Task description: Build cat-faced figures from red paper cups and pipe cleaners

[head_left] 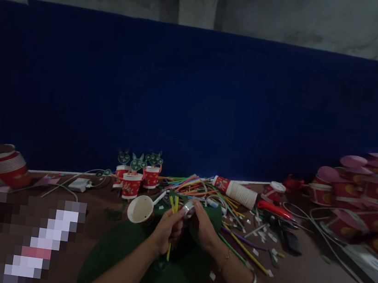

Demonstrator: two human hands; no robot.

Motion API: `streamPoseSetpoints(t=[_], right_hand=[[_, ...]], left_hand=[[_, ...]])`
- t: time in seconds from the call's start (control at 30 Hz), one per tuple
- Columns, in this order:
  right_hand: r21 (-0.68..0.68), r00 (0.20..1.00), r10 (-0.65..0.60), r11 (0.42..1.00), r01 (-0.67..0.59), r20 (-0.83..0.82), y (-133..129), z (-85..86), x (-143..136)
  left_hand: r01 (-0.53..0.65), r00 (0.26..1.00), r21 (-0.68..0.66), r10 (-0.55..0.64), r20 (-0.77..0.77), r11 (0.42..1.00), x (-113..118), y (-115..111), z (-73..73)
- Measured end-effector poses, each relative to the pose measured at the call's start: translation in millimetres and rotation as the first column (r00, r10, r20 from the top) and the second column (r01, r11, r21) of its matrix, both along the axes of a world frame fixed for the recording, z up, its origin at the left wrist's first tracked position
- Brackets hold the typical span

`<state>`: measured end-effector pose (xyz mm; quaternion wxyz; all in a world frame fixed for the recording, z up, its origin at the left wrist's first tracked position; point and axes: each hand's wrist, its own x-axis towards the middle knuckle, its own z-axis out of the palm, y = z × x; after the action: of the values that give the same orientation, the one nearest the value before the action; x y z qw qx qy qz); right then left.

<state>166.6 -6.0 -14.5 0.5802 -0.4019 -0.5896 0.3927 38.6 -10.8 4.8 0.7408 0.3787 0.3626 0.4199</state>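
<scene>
Yellow pipe cleaners [175, 203] stand upright in my left hand [167, 229], its fingers closed round them. A small silver-white roll, which looks like tape [188, 209], lies between my two hands. The fingers of my right hand [203, 226] are closed on its right side. A dark green sheet [114, 257] is spread under my forearms. Just left of my hands a paper cup [140, 210] shows its pale inside. Behind it are three red paper cups [131, 187] with green animal heads [138, 162] on top. My right wrist wears a bangle and a thin bracelet.
Colourful pipe cleaners [200, 188] lie heaped behind my hands, beside a toppled stack of cups [234, 192]. A red-handled tool [275, 209], white scraps and cables lie to the right. Pink-topped red cups [353, 191] pile up far right. More stacked cups [13, 169] stand left.
</scene>
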Motion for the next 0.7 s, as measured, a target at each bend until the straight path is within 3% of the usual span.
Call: streamPoseSetpoints(t=[0.13, 0.3, 0.43, 0.57, 0.7], right_hand=[[-0.112, 0.959, 0.094, 0.985, -0.128, -0.268, -0.9, 5.2, 2.9], [-0.060, 0.951, 0.225, 0.968, -0.242, -0.214, -3.5, 15.9, 12.9], [-0.091, 0.930, 0.168, 0.974, -0.208, -0.327, -2.9, 16.8, 10.6], [-0.183, 0.808, 0.161, 0.932, -0.314, -0.566, 0.7, 9.0, 4.4], [-0.220, 0.827, 0.153, 0.923, -0.315, -0.541, 3.9, 7.2, 9.9]], left_hand=[[0.029, 1.000, -0.043, -0.029, -0.002, 0.999, -1.2, 0.9, 0.9], [0.095, 0.994, -0.090, -0.090, 0.058, 0.991, -0.9, 1.4, 2.7], [0.089, 0.994, -0.071, -0.085, 0.065, 0.993, -0.4, 1.5, 2.0], [0.142, 0.986, -0.017, -0.139, 0.092, 0.990, -1.9, 0.8, 2.3], [0.223, 0.972, 0.007, -0.222, 0.074, 0.975, -3.4, 0.7, 3.0]])
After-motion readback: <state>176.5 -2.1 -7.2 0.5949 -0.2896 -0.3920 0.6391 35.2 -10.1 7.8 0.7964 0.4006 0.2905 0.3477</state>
